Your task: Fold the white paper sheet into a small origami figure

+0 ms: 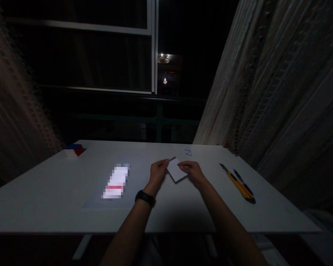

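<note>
A small square piece of white paper (177, 170) is held between my two hands over the middle of the table, one corner pointing toward me. My left hand (158, 171), with a dark band on its wrist, pinches the paper's left corner. On the other side my right hand (191, 170) has its thumb and fingers closed on the upper right edge. Whether the paper is folded I cannot tell in this dim light.
Left on the white table (52, 199), a lit, pixelated phone screen (116, 181) rests on a pale sheet (94, 201). A coloured cube (74, 150) sits far left. At right lie a yellow cutter knife (238, 186) and a dark pen (242, 181). Small dark-marked pieces (188, 152) lie behind my hands.
</note>
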Demonstrator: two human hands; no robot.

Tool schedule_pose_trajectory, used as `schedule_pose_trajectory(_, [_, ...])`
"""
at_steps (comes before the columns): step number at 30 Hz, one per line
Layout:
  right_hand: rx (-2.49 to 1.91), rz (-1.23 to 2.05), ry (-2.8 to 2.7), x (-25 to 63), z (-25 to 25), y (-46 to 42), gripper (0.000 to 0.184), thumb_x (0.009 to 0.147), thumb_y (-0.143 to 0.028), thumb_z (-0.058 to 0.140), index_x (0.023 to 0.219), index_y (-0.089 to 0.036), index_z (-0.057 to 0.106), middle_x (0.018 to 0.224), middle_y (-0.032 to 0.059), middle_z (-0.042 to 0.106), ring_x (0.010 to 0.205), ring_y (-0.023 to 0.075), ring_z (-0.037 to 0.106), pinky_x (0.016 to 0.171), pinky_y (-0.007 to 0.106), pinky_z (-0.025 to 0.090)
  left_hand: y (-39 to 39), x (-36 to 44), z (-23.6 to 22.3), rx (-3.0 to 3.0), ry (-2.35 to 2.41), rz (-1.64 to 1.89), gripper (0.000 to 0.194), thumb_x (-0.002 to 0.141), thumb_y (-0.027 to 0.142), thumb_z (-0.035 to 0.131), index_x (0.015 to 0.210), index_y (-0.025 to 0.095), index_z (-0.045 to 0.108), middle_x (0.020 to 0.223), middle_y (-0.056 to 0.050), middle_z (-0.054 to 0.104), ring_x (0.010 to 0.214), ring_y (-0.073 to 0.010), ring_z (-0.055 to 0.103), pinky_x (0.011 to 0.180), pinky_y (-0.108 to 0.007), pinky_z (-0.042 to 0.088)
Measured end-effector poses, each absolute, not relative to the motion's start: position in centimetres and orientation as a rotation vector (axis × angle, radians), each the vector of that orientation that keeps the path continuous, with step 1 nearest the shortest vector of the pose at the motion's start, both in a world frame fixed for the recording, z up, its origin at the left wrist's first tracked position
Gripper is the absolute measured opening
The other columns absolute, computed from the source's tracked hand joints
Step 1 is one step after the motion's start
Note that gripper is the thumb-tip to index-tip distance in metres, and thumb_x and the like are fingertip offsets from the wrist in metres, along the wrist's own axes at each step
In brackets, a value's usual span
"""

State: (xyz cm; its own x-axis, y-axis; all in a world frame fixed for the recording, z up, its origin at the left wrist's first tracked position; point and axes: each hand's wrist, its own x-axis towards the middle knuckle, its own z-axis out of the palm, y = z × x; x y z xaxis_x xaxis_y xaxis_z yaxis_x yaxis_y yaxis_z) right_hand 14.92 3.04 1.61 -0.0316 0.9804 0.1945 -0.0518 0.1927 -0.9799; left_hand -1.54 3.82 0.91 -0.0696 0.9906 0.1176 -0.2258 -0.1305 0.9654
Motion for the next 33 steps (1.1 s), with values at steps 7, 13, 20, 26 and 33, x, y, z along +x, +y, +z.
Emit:
schedule_pose_trajectory(7, [-0.881,1.474,-1.373,15.3,1.8,2.3,0.025,0.057,-0.02,0.057,0.077,-0.013,0.071,0.064,0.0061,0.067,0.057,0.0169,0.059,0.054,0.028,0.045,4.2,-2.1,0.8,1.12,1.198,1.59,0.051,0.067,0.06,0.054,0.053,0.011,0.056,0.049,0.0,0.049,0.047,-0.0091,0.042,0.043,-0.02,0.03])
schedule_pose_trajectory(13, [-0.839,1.587,-1.546,14.3,1.7,1.8,0.047,0.047,-0.014,0.074,0.094,-0.015,0.068,0.086,0.0072,0.068,0.077,0.0208,0.063,0.07,0.033,0.048,4.1,-2.3,1.0,1.167,1.252,1.649,0.047,0.069,0.055,0.054,0.053,0.011,0.057,0.049,0.0,0.05,0.048,-0.0099,0.043,0.045,-0.02,0.031])
schedule_pose_trajectory(20, [-0.926,1.423,-1.52,13.8,1.1,2.2,0.036,0.053,-0.029,0.075,0.085,-0.014,0.07,0.076,0.0093,0.069,0.066,0.0211,0.064,0.064,0.035,0.049,3.0,-1.7,2.3,1.086,1.093,1.56,0.033,0.061,0.041,0.069,0.067,0.009,0.064,0.059,-0.003,0.06,0.055,-0.0115,0.052,0.051,-0.021,0.039])
schedule_pose_trajectory(26, [-0.868,1.32,-1.501,14.5,0.8,2.8,0.031,0.05,-0.025,0.078,0.079,-0.016,0.071,0.08,0.0078,0.069,0.07,0.02,0.064,0.067,0.035,0.049,2.7,-1.5,1.9,1.028,0.897,1.281,0.032,0.057,0.034,0.072,0.076,0.008,0.067,0.064,-0.008,0.065,0.054,-0.0139,0.057,0.051,-0.023,0.041])
schedule_pose_trajectory(33, [-0.968,1.395,-1.535,14.2,1.2,2.3,0.034,0.056,-0.035,0.075,0.081,-0.013,0.071,0.075,0.0109,0.069,0.064,0.0191,0.064,0.061,0.033,0.049,3.0,-1.6,1.5,0.978,0.895,1.403,0.012,0.059,0.02,0.064,0.065,0.009,0.066,0.056,-0.004,0.062,0.049,-0.0113,0.053,0.047,-0.021,0.04])
